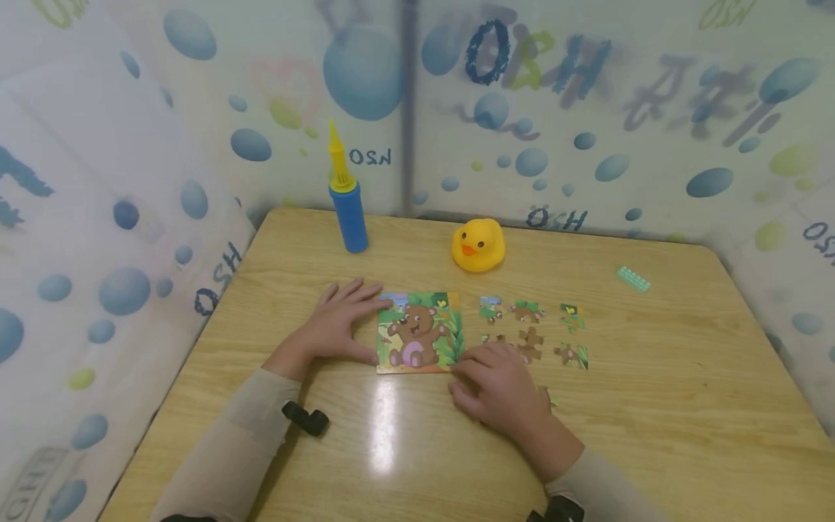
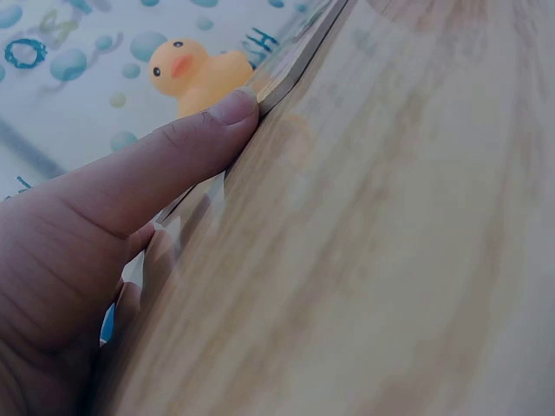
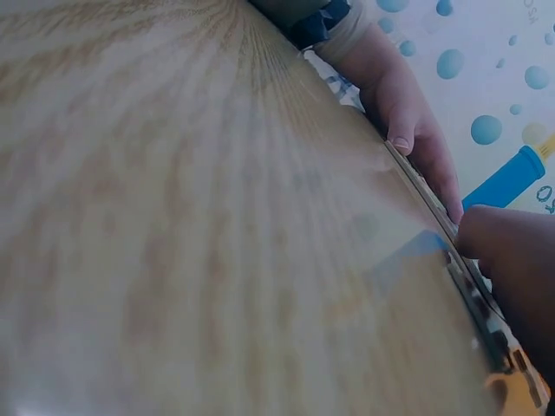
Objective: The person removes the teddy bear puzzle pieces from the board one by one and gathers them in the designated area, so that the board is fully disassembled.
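A square bear picture board (image 1: 417, 335) lies flat on the table. My left hand (image 1: 335, 322) is spread along its left side, with the index fingertip at the upper left corner and the thumb at the lower left. The left wrist view shows that thumb (image 2: 195, 143) against the board's thick edge. At the lower right corner rests my right hand (image 1: 499, 384), palm down, fingers bent and fingertips at the edge. Loose bear jigsaw pieces (image 1: 531, 344) lie in rows just right of the board; the right hand hides some of them.
Behind the board stand a yellow rubber duck (image 1: 479, 246) and a blue hand pump (image 1: 351, 217) with a yellow nozzle. A mint toy brick (image 1: 633, 279) lies at the far right. Patterned curtains (image 1: 587, 109) enclose the wooden table (image 1: 685, 406) at the back and sides.
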The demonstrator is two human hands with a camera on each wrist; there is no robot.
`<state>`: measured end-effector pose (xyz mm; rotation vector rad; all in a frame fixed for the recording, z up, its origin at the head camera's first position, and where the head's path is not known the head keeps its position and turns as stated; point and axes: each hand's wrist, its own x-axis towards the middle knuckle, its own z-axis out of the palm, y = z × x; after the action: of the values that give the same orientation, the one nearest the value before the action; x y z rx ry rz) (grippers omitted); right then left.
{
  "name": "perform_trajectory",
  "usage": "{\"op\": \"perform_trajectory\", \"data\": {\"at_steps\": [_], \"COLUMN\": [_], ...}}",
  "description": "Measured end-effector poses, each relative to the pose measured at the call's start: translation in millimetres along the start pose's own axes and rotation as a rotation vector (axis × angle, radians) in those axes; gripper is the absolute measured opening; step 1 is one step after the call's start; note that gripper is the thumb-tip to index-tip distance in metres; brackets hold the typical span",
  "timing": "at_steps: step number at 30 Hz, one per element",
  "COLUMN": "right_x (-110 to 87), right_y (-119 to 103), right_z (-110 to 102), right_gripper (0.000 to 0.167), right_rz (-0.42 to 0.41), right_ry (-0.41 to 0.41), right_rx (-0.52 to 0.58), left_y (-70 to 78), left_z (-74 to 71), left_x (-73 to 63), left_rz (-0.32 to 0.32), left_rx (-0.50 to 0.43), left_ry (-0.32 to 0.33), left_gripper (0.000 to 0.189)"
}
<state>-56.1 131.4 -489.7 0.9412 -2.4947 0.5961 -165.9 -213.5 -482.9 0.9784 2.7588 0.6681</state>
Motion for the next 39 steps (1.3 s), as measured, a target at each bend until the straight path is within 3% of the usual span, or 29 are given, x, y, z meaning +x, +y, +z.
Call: {"op": "perform_trajectory", "data": {"at_steps": [15,28,34,39], "right_x": [-0.7,16.5,26.1,33.1], "right_y": [4.2,-0.5,-4.8,-6.7], "right_z": [2.5,15.7,18.1,18.1], "right_gripper": [0.019,0.021,0.044,0.052], "right_rz": [0.016,0.150,0.291,0.402], "right_ry": [-0.005,0.008,-0.096,-0.217], "right_rx": [0.047,0.011,-0.036,-0.047], "left_y": [-1.0,-2.8,-2.1,-2.2], "left_z": [0.7,-1.3,-1.1,0.1], "left_x": [1.1,1.0,1.2,1.3], "left_rz": [0.001,-0.006,-0.005,-0.002], "left_rx": [0.003,0.015,0.010,0.016], "left_ry": [0.004,-0.009,-0.008,-0.011], "left_gripper": [0.113,0.113,0.112,0.113]}}
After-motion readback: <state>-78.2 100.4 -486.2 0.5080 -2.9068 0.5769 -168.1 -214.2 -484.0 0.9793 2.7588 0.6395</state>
